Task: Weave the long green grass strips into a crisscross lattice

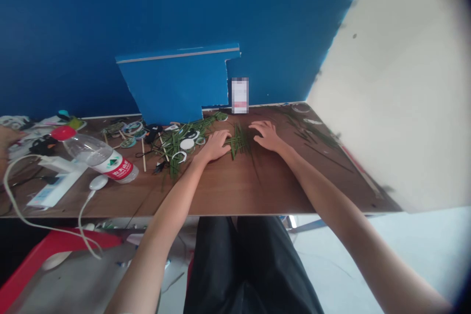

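In the middle of the brown table lies a small bundle of crossed green leaf strips [238, 143], which look loosely woven, with thin ends trailing to the right. My left hand [216, 145] rests at its left edge, fingers apart, the tips close to the strips; whether they touch is hard to tell. On the other side my right hand [266, 136] is spread with its thumb out, holding nothing and a little apart from the bundle. Left of my left hand is a heap of cut green strips [172, 157] with a white disc [187, 143] on it.
A plastic water bottle [106, 159] leans over a white power strip [55, 187] at left, near a white round charger [98, 182] with a cable. Long dark leaves [312, 130] lie at right. A blue board [176, 88] stands behind. Another person's hand [6, 140] shows at the left edge.
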Demonstrator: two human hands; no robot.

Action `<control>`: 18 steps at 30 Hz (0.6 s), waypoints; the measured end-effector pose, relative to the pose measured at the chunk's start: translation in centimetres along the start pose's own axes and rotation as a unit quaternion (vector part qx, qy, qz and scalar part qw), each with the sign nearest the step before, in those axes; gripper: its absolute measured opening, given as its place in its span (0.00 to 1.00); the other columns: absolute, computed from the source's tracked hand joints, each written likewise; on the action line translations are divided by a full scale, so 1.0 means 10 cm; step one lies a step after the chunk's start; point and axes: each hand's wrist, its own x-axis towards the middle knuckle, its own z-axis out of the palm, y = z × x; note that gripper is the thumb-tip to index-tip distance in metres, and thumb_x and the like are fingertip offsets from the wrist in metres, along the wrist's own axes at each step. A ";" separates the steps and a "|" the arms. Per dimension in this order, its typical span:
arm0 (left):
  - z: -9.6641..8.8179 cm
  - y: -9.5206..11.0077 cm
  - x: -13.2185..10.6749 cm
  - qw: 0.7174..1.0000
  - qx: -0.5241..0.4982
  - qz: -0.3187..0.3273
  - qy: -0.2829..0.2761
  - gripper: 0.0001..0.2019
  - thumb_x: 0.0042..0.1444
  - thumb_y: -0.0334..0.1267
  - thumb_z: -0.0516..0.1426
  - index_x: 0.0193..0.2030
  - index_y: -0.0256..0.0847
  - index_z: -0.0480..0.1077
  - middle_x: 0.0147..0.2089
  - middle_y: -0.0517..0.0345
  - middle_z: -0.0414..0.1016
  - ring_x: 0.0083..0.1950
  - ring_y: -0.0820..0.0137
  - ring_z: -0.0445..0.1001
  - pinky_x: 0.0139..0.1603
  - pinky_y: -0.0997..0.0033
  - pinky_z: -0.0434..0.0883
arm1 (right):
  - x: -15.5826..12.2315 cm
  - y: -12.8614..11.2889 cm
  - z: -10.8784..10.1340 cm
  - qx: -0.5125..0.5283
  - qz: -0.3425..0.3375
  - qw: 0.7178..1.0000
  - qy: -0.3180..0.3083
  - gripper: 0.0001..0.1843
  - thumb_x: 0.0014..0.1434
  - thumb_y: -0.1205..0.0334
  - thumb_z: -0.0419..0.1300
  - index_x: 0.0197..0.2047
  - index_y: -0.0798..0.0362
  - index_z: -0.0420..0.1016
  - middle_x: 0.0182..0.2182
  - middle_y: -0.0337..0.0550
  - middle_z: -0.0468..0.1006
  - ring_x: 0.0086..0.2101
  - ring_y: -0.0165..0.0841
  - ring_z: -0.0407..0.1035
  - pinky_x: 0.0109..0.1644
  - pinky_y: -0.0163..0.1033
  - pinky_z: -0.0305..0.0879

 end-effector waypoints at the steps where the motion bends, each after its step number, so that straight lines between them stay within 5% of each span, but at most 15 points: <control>1: -0.02 -0.02 -0.02 1.000 0.000 0.004 -0.006 0.21 0.56 0.38 0.54 0.57 0.42 0.64 0.66 0.49 0.61 0.67 0.55 0.59 0.66 0.49 0.58 | 0.00 0.02 0.00 0.004 0.007 1.000 0.002 0.30 0.55 0.59 0.51 0.61 0.48 0.68 0.62 0.48 0.66 0.62 0.51 0.51 0.61 0.64 0.51; 11: -0.10 -0.05 -0.07 0.999 0.002 0.019 -0.045 0.34 0.55 0.49 0.58 0.65 0.38 0.57 0.69 0.41 0.56 0.70 0.51 0.55 0.68 0.48 0.56 | 0.01 0.10 0.05 -0.029 -0.006 0.999 -0.035 0.31 0.55 0.56 0.54 0.63 0.46 0.66 0.64 0.46 0.63 0.63 0.52 0.49 0.62 0.63 0.49; 18: -0.13 -0.04 -0.07 0.999 -0.010 0.035 -0.003 0.30 0.55 0.47 0.58 0.63 0.42 0.59 0.60 0.45 0.67 0.62 0.54 0.66 0.62 0.52 0.63 | 0.00 0.07 0.01 -0.033 -0.019 0.999 -0.033 0.30 0.56 0.58 0.55 0.62 0.47 0.67 0.62 0.47 0.67 0.62 0.50 0.51 0.61 0.61 0.50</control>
